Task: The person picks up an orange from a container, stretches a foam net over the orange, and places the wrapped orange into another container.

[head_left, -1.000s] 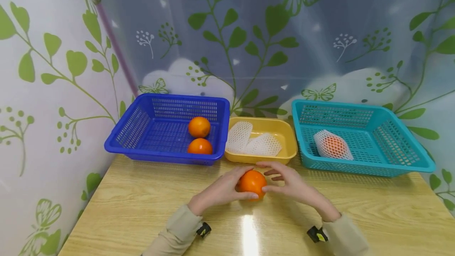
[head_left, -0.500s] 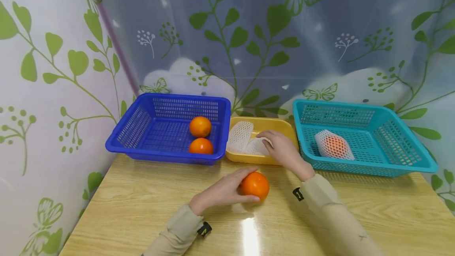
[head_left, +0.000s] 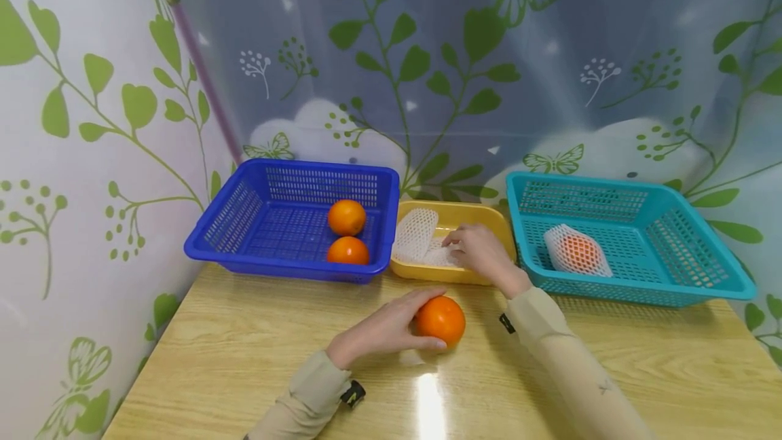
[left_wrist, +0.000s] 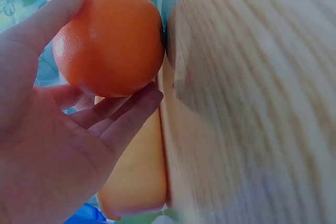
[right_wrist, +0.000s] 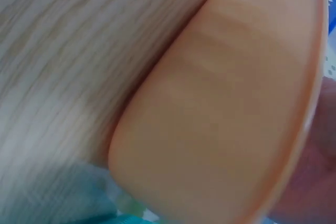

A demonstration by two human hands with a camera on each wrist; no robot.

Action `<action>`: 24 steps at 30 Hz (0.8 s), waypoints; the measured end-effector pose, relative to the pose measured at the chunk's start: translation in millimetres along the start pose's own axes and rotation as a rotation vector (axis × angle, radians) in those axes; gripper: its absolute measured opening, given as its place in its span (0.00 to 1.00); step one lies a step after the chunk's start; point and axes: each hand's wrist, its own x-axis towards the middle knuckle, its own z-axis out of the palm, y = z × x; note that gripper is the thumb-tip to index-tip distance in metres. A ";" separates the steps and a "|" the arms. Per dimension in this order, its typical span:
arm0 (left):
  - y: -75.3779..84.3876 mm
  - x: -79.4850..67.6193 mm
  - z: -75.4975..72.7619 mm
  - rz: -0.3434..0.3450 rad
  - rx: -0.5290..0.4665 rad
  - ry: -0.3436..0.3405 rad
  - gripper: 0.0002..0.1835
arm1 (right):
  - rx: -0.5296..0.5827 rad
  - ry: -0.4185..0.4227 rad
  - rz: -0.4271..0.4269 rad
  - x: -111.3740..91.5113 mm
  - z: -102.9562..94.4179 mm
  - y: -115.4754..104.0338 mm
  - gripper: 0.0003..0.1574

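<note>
An orange (head_left: pixel 440 320) rests on the wooden table, and my left hand (head_left: pixel 385 328) holds it from the left. In the left wrist view, the thumb lies along one side of the orange (left_wrist: pixel 109 41) and the fingers curve against the other. My right hand (head_left: pixel 485 253) reaches into the yellow tray (head_left: pixel 495 223), its bent fingers over a white foam net (head_left: pixel 437 254). Whether they pinch the net I cannot tell. A second foam net (head_left: pixel 415 233) lies on the tray's left side. The tray's outer wall (right_wrist: pixel 210 103) hides most of the right hand in the right wrist view.
On the left stands a blue basket (head_left: pixel 290 270) with two oranges (head_left: pixel 347 217) inside. The teal basket (head_left: pixel 666 236) on the right contains one orange in a foam net (head_left: pixel 577 251). A patterned curtain (head_left: pixel 391 53) hangs behind the containers.
My right hand has left the orange's right side and moved forward into the yellow tray, over the foam net. My left hand stays at the orange, which has shifted slightly to the right in view.
</note>
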 end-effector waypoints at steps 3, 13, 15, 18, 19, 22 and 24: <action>-0.1 0.8 1.2 -0.002 0.000 0.002 0.45 | -0.004 0.077 -0.002 -7.3 -6.6 -1.3 0.08; -0.8 0.6 3.4 0.022 0.002 0.019 0.47 | 0.022 0.414 0.024 -20.4 -31.3 -6.9 0.08; -0.3 0.1 2.8 0.022 0.002 0.016 0.47 | 0.051 0.482 0.045 -21.0 -36.3 -8.4 0.09; 0.3 0.4 1.1 0.016 -0.010 0.011 0.48 | 0.138 0.564 0.086 -22.6 -43.7 -11.0 0.11; 0.7 0.5 0.1 0.016 -0.014 0.010 0.48 | 0.177 0.585 0.099 -23.6 -46.2 -11.8 0.12; 2.2 1.5 -4.3 0.009 -0.041 0.004 0.48 | 0.319 0.620 0.132 -28.0 -52.9 -15.0 0.14; 3.6 2.6 -7.7 0.005 -0.082 0.009 0.45 | 0.418 0.621 0.152 -32.1 -56.6 -17.3 0.16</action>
